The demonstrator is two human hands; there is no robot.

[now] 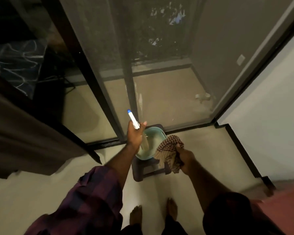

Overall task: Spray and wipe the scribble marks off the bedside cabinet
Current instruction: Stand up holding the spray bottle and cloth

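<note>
Both hands are full: left hand [134, 135] curls round a blue-tipped white marker [133, 119] (held clear of the basin [159, 131] on the stool [139, 174]), right hand [185, 158] bunches the checked cloth [170, 150], likely ready for wiping; the scribbled cabinet [15, 65] stands well apart, far left

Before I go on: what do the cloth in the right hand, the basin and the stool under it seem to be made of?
Cloth: woven fabric, likely cotton, matte; brown-and-cream check hanging in limp folds.
Basin: probably plastic, pale teal, smooth with a slight sheen; thin moulded rim.
Stool: dark, looks like moulded plastic, but the dim light leaves it open.
</note>
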